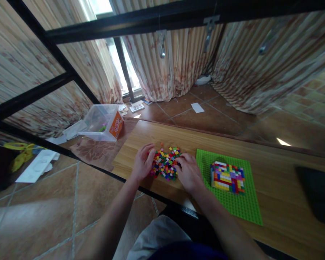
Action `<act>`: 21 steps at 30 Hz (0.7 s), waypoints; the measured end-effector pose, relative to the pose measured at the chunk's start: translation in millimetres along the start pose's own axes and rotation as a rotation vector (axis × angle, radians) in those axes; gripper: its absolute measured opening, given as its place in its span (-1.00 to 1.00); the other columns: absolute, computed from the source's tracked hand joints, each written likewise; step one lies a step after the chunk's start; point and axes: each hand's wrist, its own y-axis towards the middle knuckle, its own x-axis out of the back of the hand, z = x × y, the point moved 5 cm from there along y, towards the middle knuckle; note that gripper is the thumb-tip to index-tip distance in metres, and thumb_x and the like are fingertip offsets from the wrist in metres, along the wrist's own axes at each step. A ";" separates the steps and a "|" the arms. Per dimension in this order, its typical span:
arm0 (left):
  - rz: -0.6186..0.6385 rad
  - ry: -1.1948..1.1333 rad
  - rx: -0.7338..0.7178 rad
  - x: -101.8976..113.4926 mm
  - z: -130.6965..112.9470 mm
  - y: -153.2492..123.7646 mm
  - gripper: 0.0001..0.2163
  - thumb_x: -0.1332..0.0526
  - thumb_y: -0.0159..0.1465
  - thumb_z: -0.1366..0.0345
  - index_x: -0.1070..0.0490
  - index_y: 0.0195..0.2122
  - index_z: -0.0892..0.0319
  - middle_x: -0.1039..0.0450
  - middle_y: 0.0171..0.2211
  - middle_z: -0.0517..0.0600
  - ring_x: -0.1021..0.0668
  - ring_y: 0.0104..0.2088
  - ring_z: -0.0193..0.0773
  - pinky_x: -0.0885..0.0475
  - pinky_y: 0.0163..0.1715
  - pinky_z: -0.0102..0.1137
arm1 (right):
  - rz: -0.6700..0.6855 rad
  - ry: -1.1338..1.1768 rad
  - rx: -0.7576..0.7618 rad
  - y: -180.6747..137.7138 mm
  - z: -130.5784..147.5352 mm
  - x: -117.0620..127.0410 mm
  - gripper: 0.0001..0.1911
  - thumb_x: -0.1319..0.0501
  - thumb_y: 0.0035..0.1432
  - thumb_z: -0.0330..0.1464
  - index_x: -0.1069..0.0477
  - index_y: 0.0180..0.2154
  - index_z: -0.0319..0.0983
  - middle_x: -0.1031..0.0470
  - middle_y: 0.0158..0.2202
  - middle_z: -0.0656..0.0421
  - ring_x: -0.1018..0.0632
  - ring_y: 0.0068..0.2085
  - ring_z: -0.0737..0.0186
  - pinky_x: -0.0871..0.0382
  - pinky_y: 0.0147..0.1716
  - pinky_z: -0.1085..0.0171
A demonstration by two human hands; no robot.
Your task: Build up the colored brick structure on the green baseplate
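A heap of small multicoloured toy bricks lies on the wooden table between my hands. My left hand rests at the heap's left edge, fingers loosely curved and thumb apart, with nothing visible in it. At the right side of the heap, my right hand pinches a small red brick between thumb and fingertips. Right of that hand lies a green studded baseplate. On it stands a low block built of mixed-colour bricks, several layers high.
A dark flat object lies at the table's right end. Beyond the left end, a clear plastic bin with an orange label stands on a rug. A black metal frame crosses above and left. Papers lie on the tiled floor.
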 end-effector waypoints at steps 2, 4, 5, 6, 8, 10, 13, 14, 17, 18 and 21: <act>-0.054 0.054 0.051 3.6 7.8 -13.4 -0.67 -0.07 0.37 0.10 -0.48 -0.03 0.16 -0.47 0.06 0.14 -0.48 0.11 -0.10 -0.36 0.17 -0.11 | 0.003 -0.017 -0.001 0.7 0.7 -0.8 -0.84 -0.18 0.20 -0.40 -0.54 -0.25 -0.16 -0.44 -0.13 0.03 -0.42 -0.06 0.03 -0.36 -0.01 0.05; -0.085 0.090 0.089 3.5 13.3 -24.2 -0.67 -0.09 0.36 0.10 -0.47 -0.02 0.18 -0.45 0.08 0.16 -0.46 0.13 -0.09 -0.34 0.19 -0.09 | 0.019 -0.028 0.001 1.8 2.4 -1.6 -0.87 -0.19 0.19 -0.42 -0.53 -0.27 -0.18 -0.44 -0.13 0.02 -0.42 -0.06 0.02 -0.37 -0.02 0.05; -0.100 0.103 0.103 2.3 14.9 -27.6 -0.67 -0.09 0.36 0.11 -0.47 -0.02 0.19 -0.44 0.08 0.17 -0.45 0.14 -0.09 -0.33 0.20 -0.08 | 0.025 -0.028 0.003 2.4 3.8 -1.3 -0.87 -0.18 0.19 -0.43 -0.52 -0.28 -0.19 -0.45 -0.13 0.01 -0.42 -0.06 0.02 -0.37 -0.02 0.05; -0.115 0.110 0.114 0.5 15.8 -29.5 -0.67 -0.09 0.36 0.11 -0.47 -0.02 0.19 -0.43 0.09 0.18 -0.44 0.15 -0.08 -0.32 0.21 -0.08 | 0.026 -0.023 0.005 2.8 5.6 -0.1 -0.87 -0.18 0.19 -0.45 -0.51 -0.29 -0.19 -0.45 -0.13 0.01 -0.42 -0.06 0.01 -0.37 -0.01 0.05; -0.142 0.115 0.126 -4.5 15.7 -29.2 -0.68 -0.08 0.36 0.12 -0.46 -0.02 0.18 -0.43 0.09 0.18 -0.43 0.16 -0.08 -0.30 0.22 -0.07 | 0.004 0.010 0.000 1.7 9.8 6.2 -0.86 -0.15 0.20 -0.46 -0.49 -0.28 -0.20 -0.47 -0.13 0.00 -0.43 -0.05 0.02 -0.36 0.00 0.04; -0.163 0.115 0.125 -10.6 13.7 -25.7 -0.68 -0.07 0.37 0.13 -0.46 -0.01 0.18 -0.42 0.10 0.18 -0.42 0.16 -0.08 -0.29 0.23 -0.06 | -0.037 0.091 -0.027 -3.9 13.4 17.2 -0.85 -0.12 0.23 -0.44 -0.47 -0.25 -0.20 -0.49 -0.13 0.02 -0.46 -0.06 0.04 -0.36 0.01 0.05; -0.185 0.120 0.112 -18.2 10.2 -20.4 -0.67 -0.05 0.36 0.14 -0.45 -0.01 0.19 -0.41 0.11 0.19 -0.41 0.17 -0.06 -0.27 0.24 -0.05 | -0.055 0.327 -0.136 -22.3 14.0 35.3 -0.84 -0.12 0.26 -0.37 -0.45 -0.18 -0.19 -0.55 -0.20 0.09 -0.53 -0.15 0.14 -0.41 -0.09 0.16; -0.192 0.120 0.112 -19.6 9.8 -19.4 -0.67 -0.05 0.36 0.13 -0.45 -0.01 0.19 -0.41 0.11 0.19 -0.42 0.17 -0.06 -0.27 0.24 -0.05 | -0.052 0.428 -0.183 -30.5 12.9 40.5 -0.84 -0.13 0.26 -0.34 -0.45 -0.17 -0.18 -0.56 -0.23 0.12 -0.56 -0.20 0.19 -0.43 -0.14 0.20; -0.202 0.109 0.129 -20.4 11.3 -18.1 -0.66 -0.04 0.35 0.12 -0.45 -0.03 0.18 -0.43 0.09 0.18 -0.44 0.15 -0.07 -0.29 0.22 -0.08 | -0.090 0.694 -0.320 -57.6 5.3 55.6 -0.86 -0.20 0.21 -0.27 -0.47 -0.24 -0.18 -0.57 -0.32 0.18 -0.57 -0.31 0.27 -0.46 -0.28 0.30; -0.201 0.101 0.138 -20.0 12.3 -17.9 -0.66 -0.03 0.36 0.12 -0.45 -0.03 0.18 -0.44 0.08 0.17 -0.44 0.14 -0.08 -0.29 0.22 -0.09 | -0.119 0.758 -0.360 -66.8 0.8 60.8 -0.87 -0.24 0.17 -0.26 -0.47 -0.28 -0.18 -0.57 -0.35 0.18 -0.57 -0.33 0.28 -0.46 -0.31 0.32; -0.204 0.080 0.159 -18.0 14.6 -17.7 -0.65 0.00 0.36 0.11 -0.46 -0.06 0.18 -0.46 0.06 0.16 -0.46 0.12 -0.10 -0.31 0.21 -0.12 | -0.209 0.874 -0.474 -94.0 -20.2 76.8 -0.83 -0.34 0.05 -0.24 -0.49 -0.36 -0.20 -0.56 -0.39 0.19 -0.56 -0.36 0.29 -0.46 -0.35 0.33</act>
